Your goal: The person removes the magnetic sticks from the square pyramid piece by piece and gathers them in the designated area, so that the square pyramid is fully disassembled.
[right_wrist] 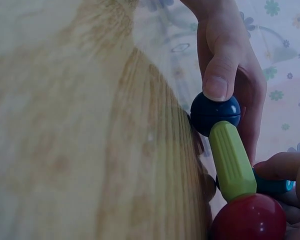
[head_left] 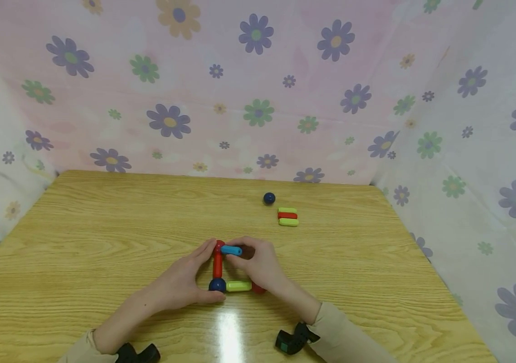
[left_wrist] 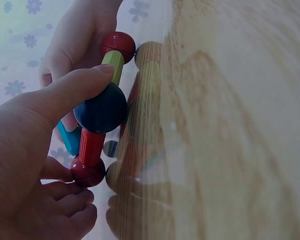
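The left hand grips the frame between thumb and fingers on the table, as the right hand pinches a blue rod at one corner. Probably light, stiff and slick, it seems best held by its ridged rods.

1. Navy ball: plastic (by appearance); smooth, glossy, w/ thin seam line.
2. Red balls, 2 pcs.: plastic, smooth, hi-gloss; sharp highlights.
3. Lime rod: plastic, semi-gloss; ribbed lengthwise.
4. Red rod: plastic, ribbed, slight sheen.
5. Blue rod: plastic, slight sheen.
6. Loose ball: plastic, smooth, glossy. Loose rods: plastic, approx. semi-gloss.
7. Bench: wood-grain surf., smooth, glossy; reflects light & nearby pcs.
8. Backdrop: cloth or plastic sheet (mat'l. unclear), mostly matt, lt. creases.
9. Sleeves: cloth, matt, folded.
10. Wrist units: blk. plastic, mostly matt.
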A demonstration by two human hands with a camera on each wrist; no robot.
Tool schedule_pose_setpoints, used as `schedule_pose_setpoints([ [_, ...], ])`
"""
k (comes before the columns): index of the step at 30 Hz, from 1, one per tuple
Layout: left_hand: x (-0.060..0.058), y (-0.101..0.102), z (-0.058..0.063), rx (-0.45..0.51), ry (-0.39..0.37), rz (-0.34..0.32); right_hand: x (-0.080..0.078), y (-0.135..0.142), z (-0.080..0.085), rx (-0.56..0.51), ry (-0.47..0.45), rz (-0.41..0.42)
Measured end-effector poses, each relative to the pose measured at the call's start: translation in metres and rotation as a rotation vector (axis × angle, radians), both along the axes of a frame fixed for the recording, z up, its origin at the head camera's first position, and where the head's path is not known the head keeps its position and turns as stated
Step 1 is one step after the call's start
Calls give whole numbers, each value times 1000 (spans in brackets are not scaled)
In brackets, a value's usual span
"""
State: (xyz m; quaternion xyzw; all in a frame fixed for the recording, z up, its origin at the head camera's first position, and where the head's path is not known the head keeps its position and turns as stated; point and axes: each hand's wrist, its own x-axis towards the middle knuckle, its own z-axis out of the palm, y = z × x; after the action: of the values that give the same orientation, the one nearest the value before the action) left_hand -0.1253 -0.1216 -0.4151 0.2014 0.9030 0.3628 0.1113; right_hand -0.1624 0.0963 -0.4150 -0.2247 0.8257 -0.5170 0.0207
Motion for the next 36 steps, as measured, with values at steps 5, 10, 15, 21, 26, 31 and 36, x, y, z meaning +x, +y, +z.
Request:
schedule_pose_setpoints([
  [5,0,1,0,-3,-14,3,-1,2,0,-2,-13,4],
  [10,0,1,1,0,-15,6,-2,4,-1,-6,-27,16],
  [15,1,1,1,-1,-15,7,-3,5,0,-22,-53,27],
  [21,1,1,1,-2,-18,5,-4,9,4,-54,-101,25],
  [26,1,1,2,-8,-20,11,-5,14,8,-68,-116,39],
  [31,1,2,2,-16,-18,13,-7,22,16,-82,-125,18],
  [36,1,2,2,-23,-16,16,-9,32,19,-79,-126,-22],
])
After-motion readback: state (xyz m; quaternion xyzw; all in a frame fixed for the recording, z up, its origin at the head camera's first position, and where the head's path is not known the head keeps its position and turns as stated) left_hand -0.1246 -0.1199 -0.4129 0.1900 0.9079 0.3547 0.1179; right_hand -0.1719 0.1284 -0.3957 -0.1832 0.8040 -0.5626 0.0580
